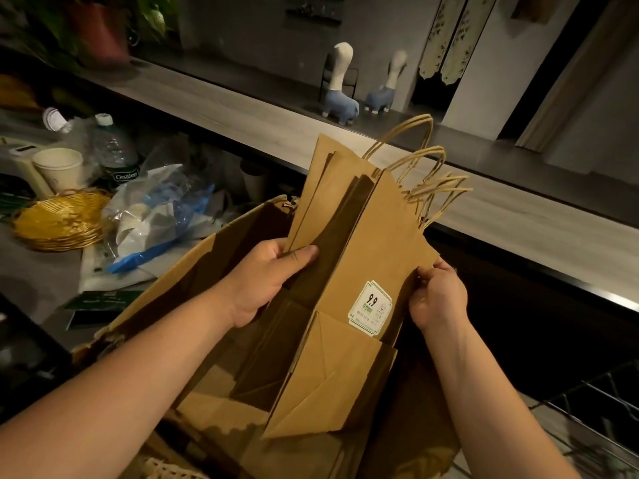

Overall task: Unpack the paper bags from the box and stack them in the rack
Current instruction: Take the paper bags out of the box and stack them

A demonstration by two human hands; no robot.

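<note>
A long grey wood-grain counter [214, 108] is seen running from the upper left of the frame down to the right edge. Below it, across the lower centre, an open brown cardboard box [193, 267] is tilted, with more flat brown paper lying inside it. Above the box, in the centre of the frame, a bundle of flat brown paper bags with twisted paper handles [366, 236] is held upright, handles fanned toward the upper right; a white and green price sticker [370, 307] is stuck on the front bag.

The bundle is held between both hands. The left hand [266, 281] is curled round the bundle's left edge, thumb laid across the front. The right hand [437, 295] is pinched on the right edge of the front bag.

At the lower right corner, part of a black wire rack [594, 409] is seen, well apart from the bags.

At the left, a heap of clear and blue plastic wrapping [162, 216] is piled beside a golden woven basket [58, 219], a plastic water bottle [114, 153] and a white paper cup [60, 167]. Two blue and white animal figurines [340, 88] are set on the counter at the upper centre.
</note>
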